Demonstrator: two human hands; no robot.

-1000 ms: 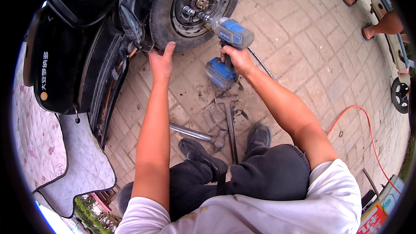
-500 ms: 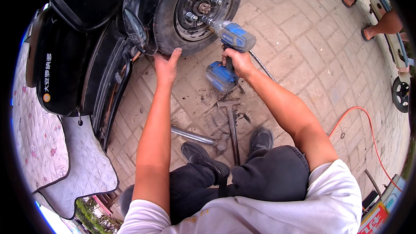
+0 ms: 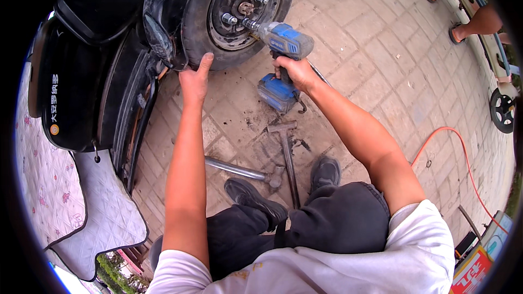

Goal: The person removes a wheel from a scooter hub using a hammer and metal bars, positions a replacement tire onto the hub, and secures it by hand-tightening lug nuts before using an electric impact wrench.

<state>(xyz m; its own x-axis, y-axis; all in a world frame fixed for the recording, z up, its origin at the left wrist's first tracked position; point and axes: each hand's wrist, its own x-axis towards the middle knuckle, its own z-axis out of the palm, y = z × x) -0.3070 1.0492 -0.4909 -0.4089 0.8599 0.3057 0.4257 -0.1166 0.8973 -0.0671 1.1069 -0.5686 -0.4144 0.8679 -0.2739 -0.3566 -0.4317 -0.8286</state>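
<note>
A black vehicle wheel (image 3: 229,11) with several lug bolts on its hub stands on the brick paving. My right hand (image 3: 294,71) grips the handle of a blue cordless impact wrench (image 3: 283,41), whose socket is pressed onto a lug bolt (image 3: 248,23) at the lower right of the hub. My left hand (image 3: 194,79) lies flat against the lower edge of the tyre, fingers pointing up. The wrench's blue battery (image 3: 277,92) hangs just below my right hand.
A hammer (image 3: 286,152) and a metal bar (image 3: 237,170) lie on the bricks in front of my shoes. A black scooter body (image 3: 81,81) and a quilted grey cover (image 3: 92,207) are at the left. An orange hose (image 3: 455,158) runs at right. Another person's sandalled feet (image 3: 455,11) stand at the top right.
My left hand slid down the tyre toward its lower edge. The wrench stays on the hub, shifted slightly as the view moved.
</note>
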